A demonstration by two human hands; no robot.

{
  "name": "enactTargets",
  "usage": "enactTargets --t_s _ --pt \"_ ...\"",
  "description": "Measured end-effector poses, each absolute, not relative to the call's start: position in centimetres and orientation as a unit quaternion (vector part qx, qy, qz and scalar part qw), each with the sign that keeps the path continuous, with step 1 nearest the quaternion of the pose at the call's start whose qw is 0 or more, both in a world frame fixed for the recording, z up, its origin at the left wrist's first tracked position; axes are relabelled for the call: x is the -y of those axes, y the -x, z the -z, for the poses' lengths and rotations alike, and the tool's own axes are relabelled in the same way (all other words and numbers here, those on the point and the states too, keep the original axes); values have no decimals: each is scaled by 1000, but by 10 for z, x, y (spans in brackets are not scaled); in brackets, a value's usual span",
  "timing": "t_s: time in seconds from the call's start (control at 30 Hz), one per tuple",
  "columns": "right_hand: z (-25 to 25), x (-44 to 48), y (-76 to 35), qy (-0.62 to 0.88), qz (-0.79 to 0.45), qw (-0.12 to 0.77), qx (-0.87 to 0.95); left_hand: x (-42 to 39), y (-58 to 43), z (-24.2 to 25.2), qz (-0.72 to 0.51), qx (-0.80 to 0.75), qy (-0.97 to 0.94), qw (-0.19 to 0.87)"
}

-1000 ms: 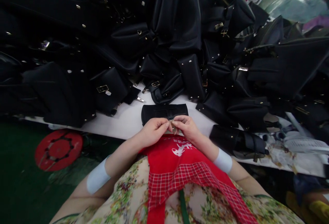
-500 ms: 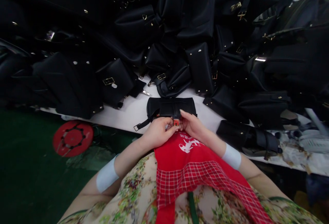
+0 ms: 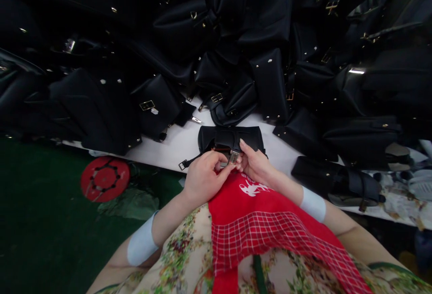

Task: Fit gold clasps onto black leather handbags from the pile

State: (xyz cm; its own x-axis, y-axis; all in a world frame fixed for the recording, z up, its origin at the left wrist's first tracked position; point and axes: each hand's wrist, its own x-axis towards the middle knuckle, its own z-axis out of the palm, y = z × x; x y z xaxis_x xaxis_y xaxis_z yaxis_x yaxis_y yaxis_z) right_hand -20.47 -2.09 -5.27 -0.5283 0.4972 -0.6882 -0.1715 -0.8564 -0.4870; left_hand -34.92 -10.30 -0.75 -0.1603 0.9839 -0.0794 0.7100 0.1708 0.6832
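**Both hands close together at the metal clasp (image 3: 233, 156) of a small black handbag (image 3: 249, 135)**

A heap of black bags (image 3: 270, 82) with gold-toned buckles and studs spreads across the back and both sides. Below it shows the white tabletop (image 3: 175, 145), and the handbag lies at its near edge, in front of the wearer's red apron (image 3: 249, 231) with its checked panel. Left of the apron, a red disc (image 3: 105, 179) sits low beside the table.

The left hand (image 3: 205, 174) is closed on the clasp, its thumb at the lower end. The right hand (image 3: 256, 164) is just beside it, thumb raised along the bag's front; whether its partly hidden fingers grip cannot be told. A narrow strap (image 3: 193, 160) extends leftward from the handbag, ending in a small buckle (image 3: 182, 165).
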Motion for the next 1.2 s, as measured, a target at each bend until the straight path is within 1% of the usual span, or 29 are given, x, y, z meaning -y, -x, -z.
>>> enactTargets --t_s 0.13,0.3,0.57,0.7,0.8,1.03,1.2 --pt "55 21 204 420 -873 189 159 106 351 13 -254 -725 -594 238" --pt "54 20 204 411 -880 182 154 105 351 16 -274 -727 -577 251" --pt "55 19 204 423 -874 171 171 96 351 18 -336 -711 -501 362" --pt "57 20 203 413 -871 173 203 93 352 22 -346 -707 -441 430" --pt "58 20 203 413 -870 176 204 91 354 23 -348 -701 -418 461" --pt "57 20 204 424 -861 181 215 90 355 26 -357 -705 -382 479" --pt "56 20 204 433 -854 187 219 88 355 27 -342 -708 -420 453"
